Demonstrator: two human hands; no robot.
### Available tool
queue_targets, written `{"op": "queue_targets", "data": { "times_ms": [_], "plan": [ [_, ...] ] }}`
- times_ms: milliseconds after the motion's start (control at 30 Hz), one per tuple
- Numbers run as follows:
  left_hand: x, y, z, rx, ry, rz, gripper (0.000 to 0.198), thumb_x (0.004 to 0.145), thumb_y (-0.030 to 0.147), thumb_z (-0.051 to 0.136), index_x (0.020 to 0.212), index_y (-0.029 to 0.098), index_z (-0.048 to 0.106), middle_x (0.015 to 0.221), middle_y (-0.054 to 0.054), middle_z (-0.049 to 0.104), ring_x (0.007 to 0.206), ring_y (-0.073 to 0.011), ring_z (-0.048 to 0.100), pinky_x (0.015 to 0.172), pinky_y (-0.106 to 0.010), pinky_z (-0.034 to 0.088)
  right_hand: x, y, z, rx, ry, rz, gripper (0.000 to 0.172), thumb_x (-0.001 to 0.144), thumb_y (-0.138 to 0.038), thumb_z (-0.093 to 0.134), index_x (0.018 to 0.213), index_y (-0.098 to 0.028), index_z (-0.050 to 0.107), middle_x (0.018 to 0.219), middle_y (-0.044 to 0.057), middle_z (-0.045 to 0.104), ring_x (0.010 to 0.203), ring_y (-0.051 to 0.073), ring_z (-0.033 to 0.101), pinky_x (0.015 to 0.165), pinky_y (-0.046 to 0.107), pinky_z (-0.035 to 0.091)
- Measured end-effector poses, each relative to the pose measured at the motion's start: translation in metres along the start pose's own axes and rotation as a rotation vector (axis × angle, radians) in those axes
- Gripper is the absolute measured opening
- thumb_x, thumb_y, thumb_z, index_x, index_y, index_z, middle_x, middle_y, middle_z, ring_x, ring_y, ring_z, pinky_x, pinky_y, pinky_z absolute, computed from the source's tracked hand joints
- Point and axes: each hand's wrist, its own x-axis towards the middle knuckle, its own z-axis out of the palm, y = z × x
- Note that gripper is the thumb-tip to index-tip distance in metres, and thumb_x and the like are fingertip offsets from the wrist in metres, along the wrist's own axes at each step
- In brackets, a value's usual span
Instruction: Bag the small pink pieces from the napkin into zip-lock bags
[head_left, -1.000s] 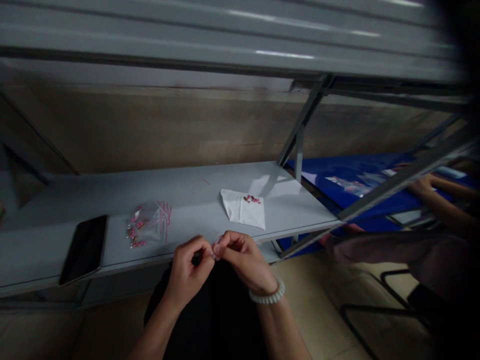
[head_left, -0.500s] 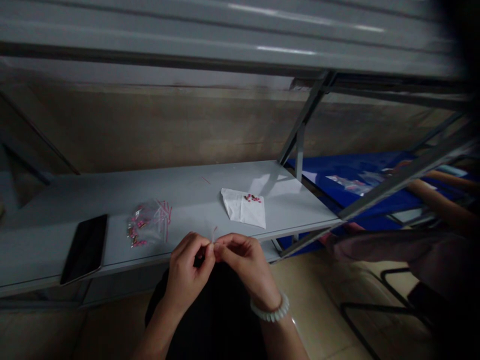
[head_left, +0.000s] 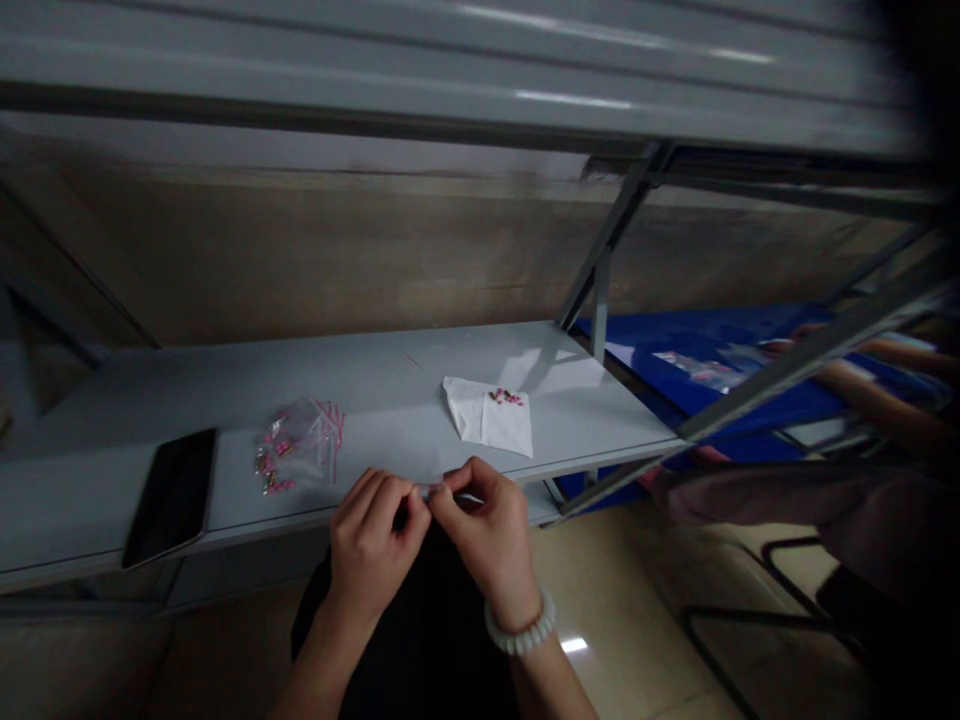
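My left hand (head_left: 371, 545) and my right hand (head_left: 484, 525) meet fingertip to fingertip at the front edge of the grey shelf (head_left: 390, 400). Both pinch a small clear plastic bag (head_left: 433, 487) between thumbs and fingers; what is in it I cannot make out. My right wrist wears a pale bead bracelet (head_left: 519, 628). A pile of small clear bags with pink pieces (head_left: 298, 452) lies on the shelf to the left of my hands. A white paper (head_left: 489, 416) with a few red pieces (head_left: 505, 397) lies behind my right hand.
A black phone (head_left: 171, 495) lies at the shelf's left front. Slanted metal struts (head_left: 606, 240) rise at the shelf's right end. Beyond them is a blue table (head_left: 720, 365) with another person's arm (head_left: 874, 400) over it. A dark chair frame (head_left: 750, 610) stands at the right.
My hands have moved slightly forward and down toward the shelf edge, still pinching the small bag. Its upright strip seen half a second ago no longer sticks up.
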Motion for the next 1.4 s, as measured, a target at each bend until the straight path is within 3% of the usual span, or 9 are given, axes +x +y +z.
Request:
{"op": "queue_targets", "data": {
  "times_ms": [100,233,300,400,500,633,733,1167,1400],
  "plan": [
    [-0.001,0.000,-0.002,-0.024,-0.006,-0.081,0.018,0.084,0.012,0.049,0.068,0.020,0.046,0.062,0.002,0.048,0.062,-0.0132,0.049,0.061,-0.026,0.038,0.000,-0.002,-0.001,0.001,0.051,-0.060,0.020,0.072,-0.021,0.062,0.063,-0.021,0.044,0.064,0.000,0.060,0.058,0.013,0.057,0.056,0.023,0.046],
    [0.003,0.000,-0.009,-0.128,-0.052,-0.124,0.008,0.081,0.019,0.054,0.078,0.021,0.047,0.073,-0.001,0.053,0.073,-0.0165,0.055,0.067,-0.029,0.044,0.000,-0.003,-0.007,0.065,-0.036,-0.092,0.013,0.080,-0.023,0.057,0.074,-0.022,0.045,0.071,0.000,0.058,0.061,0.012,0.056,0.053,0.021,0.044],
    [0.007,-0.001,-0.012,-0.134,-0.113,-0.038,0.031,0.075,0.024,0.061,0.103,0.020,0.048,0.104,-0.010,0.058,0.102,-0.0250,0.055,0.086,-0.039,0.047,0.001,-0.003,-0.011,0.146,-0.106,-0.079,0.018,0.079,-0.021,0.058,0.078,-0.023,0.040,0.070,-0.002,0.057,0.062,0.012,0.057,0.055,0.021,0.045],
    [0.012,-0.005,-0.013,-0.049,-0.272,0.097,0.075,0.069,0.024,0.067,0.135,0.020,0.030,0.137,-0.016,0.045,0.131,-0.0332,0.038,0.111,-0.057,0.024,0.003,-0.002,-0.015,0.243,-0.262,-0.028,0.025,0.076,-0.020,0.062,0.081,-0.023,0.038,0.068,-0.004,0.057,0.060,0.011,0.056,0.056,0.021,0.044],
    [0.013,-0.007,-0.009,-0.005,-0.357,0.101,0.076,0.072,0.020,0.066,0.137,0.024,0.027,0.122,-0.010,0.058,0.118,-0.0281,0.052,0.114,-0.059,0.016,0.004,0.000,-0.017,0.288,-0.331,0.024,0.026,0.075,-0.023,0.064,0.080,-0.023,0.039,0.067,-0.003,0.059,0.061,0.011,0.055,0.055,0.021,0.043],
    [0.011,-0.005,-0.010,-0.022,-0.342,0.072,0.063,0.073,0.024,0.069,0.128,0.024,0.038,0.109,-0.008,0.060,0.103,-0.0271,0.057,0.101,-0.052,0.037,0.006,0.001,-0.020,0.226,-0.329,-0.029,0.022,0.077,-0.022,0.063,0.077,-0.022,0.041,0.069,-0.003,0.055,0.063,0.011,0.054,0.056,0.020,0.042],
    [0.010,-0.003,-0.012,-0.040,-0.350,0.039,0.059,0.074,0.026,0.069,0.125,0.022,0.040,0.106,-0.009,0.058,0.099,-0.0266,0.054,0.089,-0.044,0.044,0.007,0.001,-0.023,0.079,-0.288,-0.109,0.013,0.080,-0.018,0.059,0.076,-0.020,0.047,0.072,-0.002,0.054,0.068,0.011,0.054,0.059,0.020,0.043],
    [0.011,-0.004,-0.014,0.123,-0.316,0.092,0.052,0.073,0.024,0.066,0.121,0.019,0.048,0.103,-0.008,0.061,0.096,-0.0272,0.052,0.085,-0.044,0.040,0.008,-0.002,-0.024,0.016,-0.354,-0.151,0.009,0.078,-0.009,0.064,0.074,-0.017,0.063,0.074,0.000,0.064,0.071,0.013,0.061,0.066,0.023,0.047],
    [0.015,-0.002,-0.018,0.101,-0.330,0.114,0.050,0.072,0.026,0.066,0.120,0.019,0.053,0.099,-0.006,0.063,0.095,-0.0265,0.053,0.088,-0.044,0.038,0.013,0.002,-0.031,0.094,-0.497,-0.299,0.010,0.081,-0.016,0.067,0.086,-0.020,0.075,0.103,0.007,0.066,0.096,0.018,0.063,0.086,0.030,0.049]
  ]
}}
